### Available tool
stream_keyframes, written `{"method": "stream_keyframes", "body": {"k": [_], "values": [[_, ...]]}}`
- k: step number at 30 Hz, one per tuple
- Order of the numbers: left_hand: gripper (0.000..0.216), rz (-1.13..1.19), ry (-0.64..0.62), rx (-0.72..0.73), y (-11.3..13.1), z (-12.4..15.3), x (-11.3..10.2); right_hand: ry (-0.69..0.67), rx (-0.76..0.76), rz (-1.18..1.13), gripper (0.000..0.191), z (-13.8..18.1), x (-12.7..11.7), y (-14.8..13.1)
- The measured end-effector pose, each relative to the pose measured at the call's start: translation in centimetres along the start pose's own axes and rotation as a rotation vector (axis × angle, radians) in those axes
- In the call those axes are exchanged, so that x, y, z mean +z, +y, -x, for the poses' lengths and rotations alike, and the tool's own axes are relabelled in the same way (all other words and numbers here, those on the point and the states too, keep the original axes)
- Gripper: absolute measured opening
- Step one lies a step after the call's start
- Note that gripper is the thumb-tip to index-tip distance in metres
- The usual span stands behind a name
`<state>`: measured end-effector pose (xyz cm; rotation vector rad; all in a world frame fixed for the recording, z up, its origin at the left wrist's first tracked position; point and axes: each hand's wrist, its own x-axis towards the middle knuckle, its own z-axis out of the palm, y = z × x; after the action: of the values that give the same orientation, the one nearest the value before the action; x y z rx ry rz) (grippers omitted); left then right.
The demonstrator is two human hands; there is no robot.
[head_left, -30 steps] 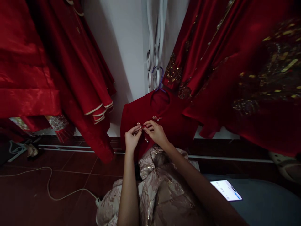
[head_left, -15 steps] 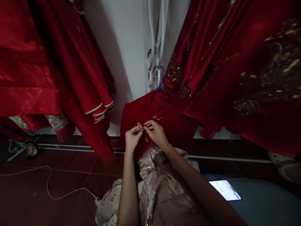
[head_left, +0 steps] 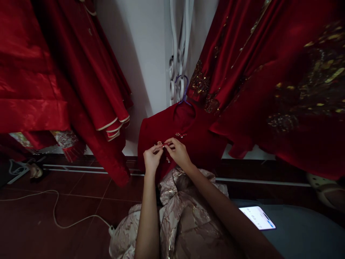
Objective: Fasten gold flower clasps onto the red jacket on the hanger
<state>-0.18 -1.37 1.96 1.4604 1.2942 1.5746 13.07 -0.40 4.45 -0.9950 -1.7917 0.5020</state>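
On the front of the dark red velvet jacket (head_left: 201,142), left hand (head_left: 151,159) and right hand (head_left: 179,153) pinch a small beaded clasp (head_left: 161,144) lying between their narrowed fingertips.

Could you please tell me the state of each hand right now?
Left hand: closed, pinching the red garment.
Right hand: closed, pinching the same red garment.

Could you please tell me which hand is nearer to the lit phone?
Right. The right hand pinches the red top, up and left of the phone; the left hand pinches it too, farther left.
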Motion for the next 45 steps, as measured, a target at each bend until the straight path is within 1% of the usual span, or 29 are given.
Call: {"method": "stream_keyframes", "body": {"k": [4,6,8,10,12,14,16,18,20,22,24,25,27,29,33,35,37,39,43,45], "values": [[0.021,0.000,-0.013,0.026,-0.2,-0.1,-0.2,0.022,0.014,-0.008,0.015,0.0,0.3,0.0],[0.022,0.036,-0.034,0.032,-0.3,-0.1,-0.4,0.003,0.047,-0.057,0.017,-0.1,-0.2,-0.1],[0.025,0.055,-0.071,0.046,-0.4,-0.1,-0.7,-0.037,0.127,-0.122,0.020,0.0,-1.6,-0.4],[0.027,0.021,-0.149,0.057,-0.6,-0.1,-1.2,-0.082,0.235,-0.171,0.024,0.5,-3.8,-0.7],[0.026,-0.086,-0.271,0.065,-0.7,0.1,-1.6,-0.137,0.326,-0.173,0.027,1.4,-6.2,-0.7],[0.025,-0.236,-0.390,0.089,-0.9,0.4,-1.6,-0.197,0.393,-0.114,0.028,2.4,-8.2,-0.3],[0.028,-0.369,-0.447,0.123,-1.1,0.7,-1.1,-0.257,0.441,-0.019,0.027,3.3,-9.4,0.7],[0.034,-0.452,-0.440,0.159,-1.4,0.9,-0.3,-0.334,0.461,0.077,0.027,3.9,-9.6,2.0],[0.043,-0.498,-0.397,0.189,-1.8,1.1,0.6,-0.376,0.428,0.164,0.025,4.2,-9.0,3.5],[0.052,-0.531,-0.365,0.198,-2.2,1.2,1.1,-0.342,0.359,0.241,0.024,4.4,-8.0,4.7],[0.054,-0.550,-0.365,0.193,-2.6,1.2,1.4,-0.292,0.309,0.279,0.029,4.6,-7.0,5.5],[0.052,-0.552,-0.375,0.195,-2.8,1.2,1.4,-0.291,0.295,0.278,0.030,4.7,-6.6,5.7],[0.044,-0.547,-0.394,0.203,-3.1,1.2,1.5,-0.321,0.273,0.258,0.025,4.8,-6.1,5.8],[0.038,-0.543,-0.393,0.209,-3.2,1.2,1.7,-0.334,0.252,0.241,0.021,4.7,-6.0,5.7],[0.033,-0.538,-0.347,0.210,-3.3,1.4,2.5,-0.279,0.296,0.242,0.021,4.4,-6.7,5.2],[0.031,-0.532,-0.332,0.202,-3.3,1.4,2.6,-0.226,0.368,0.167,0.023,4.2,-7.1,4.8],[0.029,-0.529,-0.338,0.194,-2.8,1.4,2.3,-0.173,0.453,0.013,0.027,4.1,-7.4,4.3],[0.027,-0.529,-0.336,0.199,-1.8,1.3,1.7,-0.149,0.503,-0.141,0.031,3.9,-7.7,3.5],[0.021,-0.479,-0.246,0.288,1.2,1.2,0.5,-0.111,0.493,-0.319,0.035,3.2,-7.7,1.3],[0.020,-0.446,-0.241,0.329,2.1,1.2,0.4,-0.069,0.504,-0.407,0.036,3.0,-7.3,0.5]]}}
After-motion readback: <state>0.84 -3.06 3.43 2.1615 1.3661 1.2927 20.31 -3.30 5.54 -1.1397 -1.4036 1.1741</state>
